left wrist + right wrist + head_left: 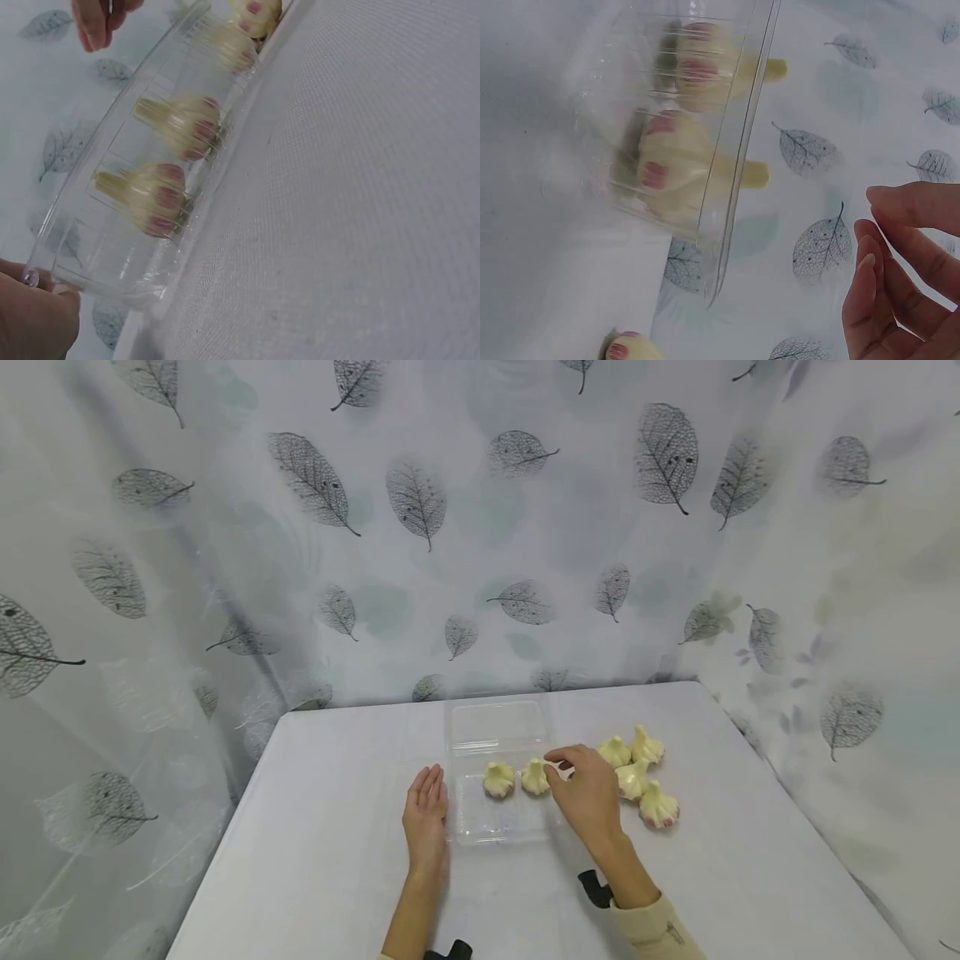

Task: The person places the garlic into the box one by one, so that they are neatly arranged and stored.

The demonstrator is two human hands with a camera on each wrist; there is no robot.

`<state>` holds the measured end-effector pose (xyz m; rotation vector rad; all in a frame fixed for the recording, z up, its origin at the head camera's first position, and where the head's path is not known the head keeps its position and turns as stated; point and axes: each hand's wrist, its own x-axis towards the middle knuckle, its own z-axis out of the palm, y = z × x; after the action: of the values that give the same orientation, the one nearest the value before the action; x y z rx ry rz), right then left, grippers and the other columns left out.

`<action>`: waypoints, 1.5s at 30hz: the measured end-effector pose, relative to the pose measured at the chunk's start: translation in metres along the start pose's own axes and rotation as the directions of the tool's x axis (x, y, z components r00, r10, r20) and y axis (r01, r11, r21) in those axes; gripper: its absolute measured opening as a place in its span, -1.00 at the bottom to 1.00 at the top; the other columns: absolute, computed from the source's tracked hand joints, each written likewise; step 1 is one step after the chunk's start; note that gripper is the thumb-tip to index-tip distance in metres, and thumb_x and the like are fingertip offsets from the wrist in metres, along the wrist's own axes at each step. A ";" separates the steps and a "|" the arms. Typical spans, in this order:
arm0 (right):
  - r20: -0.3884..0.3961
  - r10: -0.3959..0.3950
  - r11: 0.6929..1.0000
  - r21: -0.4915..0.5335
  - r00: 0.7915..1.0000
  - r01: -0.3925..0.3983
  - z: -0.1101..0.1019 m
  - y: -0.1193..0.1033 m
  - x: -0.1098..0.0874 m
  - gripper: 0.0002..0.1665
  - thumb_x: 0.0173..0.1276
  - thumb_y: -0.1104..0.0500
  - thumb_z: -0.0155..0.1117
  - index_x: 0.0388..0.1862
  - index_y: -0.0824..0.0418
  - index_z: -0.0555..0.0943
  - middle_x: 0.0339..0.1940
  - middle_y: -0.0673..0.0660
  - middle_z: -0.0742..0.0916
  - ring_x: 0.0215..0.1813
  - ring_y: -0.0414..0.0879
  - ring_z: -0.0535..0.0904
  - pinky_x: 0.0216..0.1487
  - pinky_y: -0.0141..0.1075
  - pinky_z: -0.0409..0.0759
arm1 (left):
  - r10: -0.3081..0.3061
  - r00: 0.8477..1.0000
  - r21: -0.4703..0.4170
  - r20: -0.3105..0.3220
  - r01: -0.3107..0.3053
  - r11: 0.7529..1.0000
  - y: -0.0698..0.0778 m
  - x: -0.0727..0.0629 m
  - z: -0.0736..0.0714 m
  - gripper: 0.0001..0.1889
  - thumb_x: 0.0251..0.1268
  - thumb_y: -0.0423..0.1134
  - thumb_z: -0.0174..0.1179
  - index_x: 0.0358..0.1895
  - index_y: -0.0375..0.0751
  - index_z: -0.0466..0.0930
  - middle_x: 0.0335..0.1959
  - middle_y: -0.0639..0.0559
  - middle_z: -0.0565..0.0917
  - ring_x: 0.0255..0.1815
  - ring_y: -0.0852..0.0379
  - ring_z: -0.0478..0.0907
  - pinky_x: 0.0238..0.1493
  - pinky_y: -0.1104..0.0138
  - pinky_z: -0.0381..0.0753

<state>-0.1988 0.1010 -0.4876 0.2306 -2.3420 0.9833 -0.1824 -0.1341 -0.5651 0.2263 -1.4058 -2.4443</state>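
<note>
A clear plastic clamshell box (480, 828) lies on the table with its lid (498, 722) folded back. Inside stand two garlic bulbs, a left one (498, 781) and a right one (534, 778), both stems up. My left hand (426, 818) stands at the box's left side, fingers straight; in the left wrist view that hand (34, 319) meets the box's corner. Over the box's right edge is my right hand (588, 793), beside the right bulb. The right wrist view shows this hand (911, 277) with bent fingers, nothing between them, apart from the box.
Several more garlic bulbs (633, 779) sit in a cluster on the table right of the box, close to my right hand. The white-covered table (322, 843) ends at a leaf-printed curtain (480, 552) behind and at both sides.
</note>
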 end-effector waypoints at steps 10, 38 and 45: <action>-0.072 0.028 1.000 -0.005 0.997 -0.028 -0.016 0.013 -0.008 -0.81 0.11 0.33 0.63 -0.28 0.14 0.84 -0.34 0.05 0.81 -0.37 -0.03 0.70 -0.37 -0.17 0.70 | 0.006 1.000 -0.003 0.002 -0.006 1.000 0.000 0.000 -0.002 -0.38 0.47 -0.72 -0.17 0.57 -0.44 0.12 0.56 -0.33 0.30 0.63 -0.15 0.18 0.57 0.30 0.33; -0.141 0.335 0.933 -0.090 0.932 -0.349 -0.057 0.070 -0.019 -0.62 0.09 0.34 0.57 -0.05 0.32 0.80 -0.03 0.44 0.72 -0.02 0.33 0.53 -0.23 0.18 0.54 | -0.013 1.000 0.030 0.004 0.013 0.999 -0.002 0.000 0.000 -0.42 0.56 -0.61 -0.07 0.58 -0.38 0.13 0.55 -0.23 0.34 0.62 -0.09 0.22 0.56 0.26 0.34; -0.132 0.376 0.911 -0.131 0.917 -0.392 -0.061 0.079 -0.022 -0.60 0.08 0.31 0.58 -0.04 0.31 0.81 -0.02 0.45 0.72 -0.08 0.32 0.55 -0.35 0.12 0.54 | -0.013 1.000 0.049 0.002 0.013 0.999 -0.001 -0.001 0.000 -0.43 0.57 -0.60 -0.05 0.57 -0.40 0.13 0.55 -0.28 0.33 0.63 -0.14 0.20 0.57 0.25 0.34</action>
<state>-0.1824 0.1987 -0.5135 -0.3513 -2.3994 0.9561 -0.1822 -0.1332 -0.5659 0.2453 -1.4705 -2.4234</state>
